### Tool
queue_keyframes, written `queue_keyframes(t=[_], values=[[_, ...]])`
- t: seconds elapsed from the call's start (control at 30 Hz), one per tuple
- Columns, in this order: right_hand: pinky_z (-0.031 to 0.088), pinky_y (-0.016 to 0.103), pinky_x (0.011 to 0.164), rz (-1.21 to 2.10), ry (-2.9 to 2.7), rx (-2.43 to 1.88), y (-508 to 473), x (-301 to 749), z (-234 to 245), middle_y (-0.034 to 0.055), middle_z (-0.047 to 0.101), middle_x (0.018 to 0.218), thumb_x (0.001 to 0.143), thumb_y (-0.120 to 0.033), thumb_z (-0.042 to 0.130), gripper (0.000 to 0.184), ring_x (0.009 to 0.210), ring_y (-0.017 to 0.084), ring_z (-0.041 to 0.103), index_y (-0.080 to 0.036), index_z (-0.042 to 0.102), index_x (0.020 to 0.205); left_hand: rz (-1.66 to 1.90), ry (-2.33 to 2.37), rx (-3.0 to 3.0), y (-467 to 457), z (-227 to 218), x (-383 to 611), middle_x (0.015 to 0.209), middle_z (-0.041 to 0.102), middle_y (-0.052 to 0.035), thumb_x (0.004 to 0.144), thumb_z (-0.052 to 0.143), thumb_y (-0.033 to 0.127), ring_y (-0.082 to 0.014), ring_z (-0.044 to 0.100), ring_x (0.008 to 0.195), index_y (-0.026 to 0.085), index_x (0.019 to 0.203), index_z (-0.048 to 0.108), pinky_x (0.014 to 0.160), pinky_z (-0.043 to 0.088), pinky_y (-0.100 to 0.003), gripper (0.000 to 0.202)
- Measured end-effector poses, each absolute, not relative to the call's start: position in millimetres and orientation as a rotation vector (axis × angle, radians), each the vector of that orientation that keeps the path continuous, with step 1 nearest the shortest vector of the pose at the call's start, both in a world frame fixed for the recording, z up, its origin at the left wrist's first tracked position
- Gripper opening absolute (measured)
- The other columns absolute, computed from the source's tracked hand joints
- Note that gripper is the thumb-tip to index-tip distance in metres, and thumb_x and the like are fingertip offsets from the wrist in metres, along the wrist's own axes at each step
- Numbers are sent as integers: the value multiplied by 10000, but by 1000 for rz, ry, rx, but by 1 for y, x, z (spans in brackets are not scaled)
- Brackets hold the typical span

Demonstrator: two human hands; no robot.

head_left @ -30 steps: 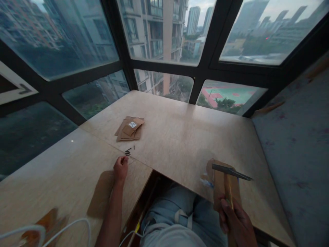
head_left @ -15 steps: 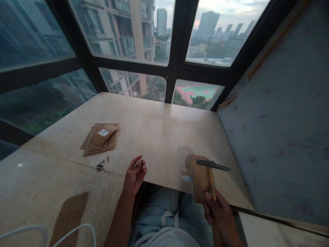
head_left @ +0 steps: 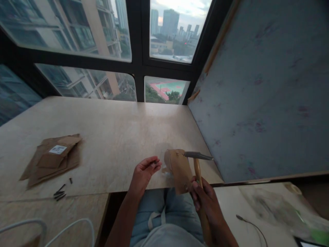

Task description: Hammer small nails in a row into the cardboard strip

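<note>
While the right hand [head_left: 204,197] is wrapped firmly round a grey-headed hammer with a wooden handle [head_left: 197,168], at the right edge of a flat brown cardboard piece [head_left: 180,171], the left hand [head_left: 142,173] pinches a small dark fastener [head_left: 155,163] just left of that cardboard. Well left of it lie loose dark fasteners [head_left: 60,196] and stacked brown paper packets [head_left: 52,161].
</note>
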State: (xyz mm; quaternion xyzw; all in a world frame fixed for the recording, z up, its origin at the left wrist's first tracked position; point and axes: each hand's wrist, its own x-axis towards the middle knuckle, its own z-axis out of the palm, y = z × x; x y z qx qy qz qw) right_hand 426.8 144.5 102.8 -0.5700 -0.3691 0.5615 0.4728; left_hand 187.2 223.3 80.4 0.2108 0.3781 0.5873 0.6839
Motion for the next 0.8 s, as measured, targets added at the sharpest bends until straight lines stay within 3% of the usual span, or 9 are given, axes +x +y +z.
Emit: queue_keyframes(t=[0.17, 0.3, 0.43, 0.6, 0.7, 0.8], values=[[307, 151, 307, 1289, -845, -1456, 149, 435, 114, -99, 469, 510, 833, -591, 659, 432, 321, 53, 367, -197, 575, 987, 1233, 941, 756, 242, 91, 216, 880, 773, -92, 663, 824, 257, -197, 743, 742, 144, 876, 764, 690, 605, -272, 248], [296, 145, 293, 1267, -839, -1459, 149, 439, 115, -105, 463, 498, 822, -617, 654, 453, 308, 48, 356, -199, 570, 975, 1181, 952, 915, 254, 92, 236, 834, 766, -63, 696, 784, 326, -194, 736, 716, 161, 831, 745, 651, 591, -274, 217], [307, 144, 296, 1269, -832, -1469, 147, 443, 110, -104, 467, 502, 835, -589, 656, 420, 308, 50, 370, -205, 578, 986, 1146, 977, 1059, 262, 89, 251, 793, 733, -50, 770, 710, 386, -155, 686, 604, 172, 913, 753, 565, 554, -264, 261], [291, 133, 298, 1284, -828, -1477, 149, 449, 105, -102, 472, 509, 855, -577, 640, 397, 310, 41, 362, -205, 579, 980, 1347, 1188, 1465, 273, 88, 258, 790, 647, -43, 825, 674, 322, -125, 602, 652, 211, 893, 787, 581, 493, -233, 173], [290, 132, 296, 1301, -839, -1478, 151, 453, 100, -105, 465, 508, 858, -584, 629, 401, 308, 40, 355, -204, 574, 976, 1327, 1203, 1489, 280, 83, 264, 832, 682, -54, 845, 652, 300, -131, 627, 677, 199, 892, 778, 596, 499, -231, 169], [297, 132, 296, 1325, -839, -1490, 154, 457, 95, -104, 460, 522, 855, -595, 623, 418, 317, 38, 348, -201, 582, 991, 1233, 1205, 1402, 285, 75, 272, 835, 727, -50, 840, 655, 307, -121, 621, 580, 187, 959, 756, 535, 502, -229, 196]])
